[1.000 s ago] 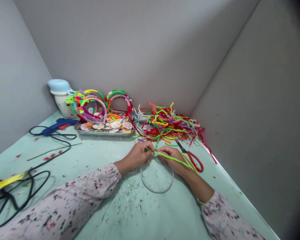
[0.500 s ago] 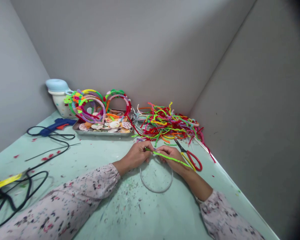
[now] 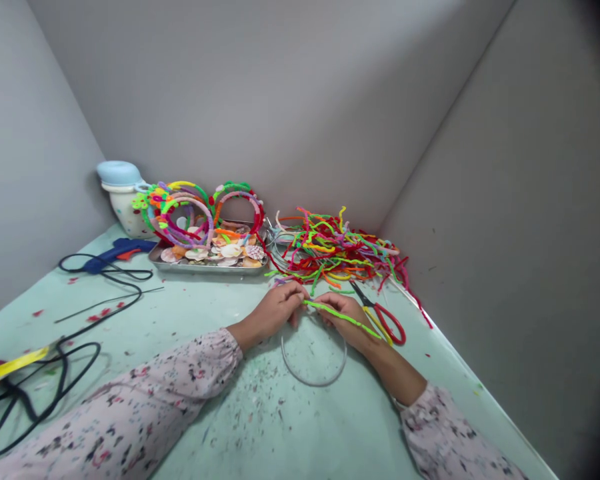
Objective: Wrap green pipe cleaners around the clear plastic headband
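My left hand [image 3: 279, 308] is closed, its thumb and fingers pinching the near end of a lime-green pipe cleaner [image 3: 350, 319] at the top of a thin grey hoop [image 3: 312, 383]. The pipe cleaner's free length slants right, passing over the back of my right hand [image 3: 344, 308]. That hand is also closed, pinching the hoop's upper part close beside the left fingertips. The lower arc of the hoop hangs into view below both hands; its top is hidden by my fingers. Just right of my right hand lie scissors [image 3: 391, 324] with red and yellow handles.
Behind my hands spreads a heap of coloured pipe cleaners [image 3: 330, 247]. Left of it, a metal tray [image 3: 207, 269] holds seashells [image 3: 230, 251] and pipe-cleaner-wrapped rings [image 3: 237, 190]. A blue glue gun [image 3: 117, 253], its black cord [image 3: 125, 283] and a blue-lidded container [image 3: 125, 200] are farther left.
The left fingers have shifted slightly around the end of the pipe cleaner at the hoop. The view has moved a little; both hands keep their grip.
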### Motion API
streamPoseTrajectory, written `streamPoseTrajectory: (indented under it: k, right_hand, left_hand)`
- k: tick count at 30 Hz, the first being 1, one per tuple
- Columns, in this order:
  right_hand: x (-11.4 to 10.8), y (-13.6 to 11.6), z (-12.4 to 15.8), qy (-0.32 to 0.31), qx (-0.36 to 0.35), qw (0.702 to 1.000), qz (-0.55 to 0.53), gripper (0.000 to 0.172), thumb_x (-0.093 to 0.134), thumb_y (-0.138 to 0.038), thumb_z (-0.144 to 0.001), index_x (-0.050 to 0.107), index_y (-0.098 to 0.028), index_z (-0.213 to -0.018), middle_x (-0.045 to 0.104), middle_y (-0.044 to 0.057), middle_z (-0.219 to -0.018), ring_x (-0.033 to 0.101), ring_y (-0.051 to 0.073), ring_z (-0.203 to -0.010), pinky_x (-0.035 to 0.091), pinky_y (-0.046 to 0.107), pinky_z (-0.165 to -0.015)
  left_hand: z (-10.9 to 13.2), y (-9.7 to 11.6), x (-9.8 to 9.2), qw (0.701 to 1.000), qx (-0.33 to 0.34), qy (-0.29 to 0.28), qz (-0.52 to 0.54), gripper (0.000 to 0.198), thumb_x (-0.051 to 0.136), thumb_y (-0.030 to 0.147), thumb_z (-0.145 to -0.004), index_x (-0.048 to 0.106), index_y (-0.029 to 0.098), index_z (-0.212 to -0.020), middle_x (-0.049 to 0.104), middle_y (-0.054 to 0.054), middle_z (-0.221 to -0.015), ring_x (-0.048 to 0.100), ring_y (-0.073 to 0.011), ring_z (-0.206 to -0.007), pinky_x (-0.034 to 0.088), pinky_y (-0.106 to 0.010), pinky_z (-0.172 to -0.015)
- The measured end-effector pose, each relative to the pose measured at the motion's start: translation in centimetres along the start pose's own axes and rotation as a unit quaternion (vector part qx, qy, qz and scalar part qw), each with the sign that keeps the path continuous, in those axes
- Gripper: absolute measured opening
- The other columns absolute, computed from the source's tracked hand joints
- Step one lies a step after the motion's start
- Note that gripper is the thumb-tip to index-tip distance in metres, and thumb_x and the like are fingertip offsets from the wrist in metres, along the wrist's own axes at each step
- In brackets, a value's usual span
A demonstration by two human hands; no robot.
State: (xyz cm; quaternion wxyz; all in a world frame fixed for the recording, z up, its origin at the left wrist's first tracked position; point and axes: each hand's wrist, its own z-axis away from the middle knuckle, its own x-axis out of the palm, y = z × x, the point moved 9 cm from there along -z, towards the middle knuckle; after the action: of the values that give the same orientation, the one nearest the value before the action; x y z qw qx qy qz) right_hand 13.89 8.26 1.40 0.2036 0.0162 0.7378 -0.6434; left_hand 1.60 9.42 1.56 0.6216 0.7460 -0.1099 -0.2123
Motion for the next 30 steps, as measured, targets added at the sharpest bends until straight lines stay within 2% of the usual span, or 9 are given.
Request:
streamPoseTrajectory:
  k: [4,13,19,30]
  right_hand:
    - [0.1,0.1,0.0,-0.005,0.004,1.000,-0.011,0.028,0.060,-0.042,-0.078,0.064,-0.015,-0.084,0.050,-0.002,-0.061,0.042,0.011,-0.054,0.032,0.024,-0.051]
    - [0.1,0.0,0.0,-0.006,-0.001,1.000,0.001,0.028,0.058,-0.044,-0.079,0.064,-0.016,-0.082,0.051,-0.002,-0.061,0.043,0.012,-0.055,0.033,0.024,-0.052]
    - [0.1,0.3,0.0,-0.003,-0.010,1.000,0.006,0.027,0.060,-0.044,-0.079,0.064,-0.017,-0.083,0.049,-0.003,-0.060,0.042,0.011,-0.055,0.033,0.024,-0.052]
    - [0.1,0.8,-0.1,-0.003,0.002,1.000,0.000,0.025,0.060,-0.040,-0.080,0.064,-0.016,-0.084,0.048,-0.003,-0.059,0.040,0.010,-0.053,0.030,0.022,-0.049]
  left_hand:
    - [-0.2,-0.1,-0.2,0.999,-0.008,0.016,-0.027,0.030,0.044,0.042,-0.086,0.052,0.015,-0.076,0.055,0.003,-0.059,0.050,-0.0070,-0.043,0.036,-0.019,-0.047]
    - [-0.6,-0.8,-0.2,0.997,-0.036,0.032,-0.067,0.032,0.046,0.044,-0.083,0.050,0.016,-0.067,0.054,0.003,-0.054,0.046,-0.0076,-0.036,0.032,-0.020,-0.039]
    - [-0.6,-0.9,-0.4,0.993,-0.045,0.040,-0.098,0.032,0.048,0.045,-0.081,0.053,0.017,-0.069,0.055,0.003,-0.053,0.045,-0.0080,-0.035,0.030,-0.020,-0.037]
    - [-0.6,-1.1,-0.2,0.992,-0.039,0.020,-0.118,0.030,0.047,0.043,-0.082,0.052,0.017,-0.069,0.054,0.003,-0.055,0.046,-0.0077,-0.036,0.031,-0.019,-0.037]
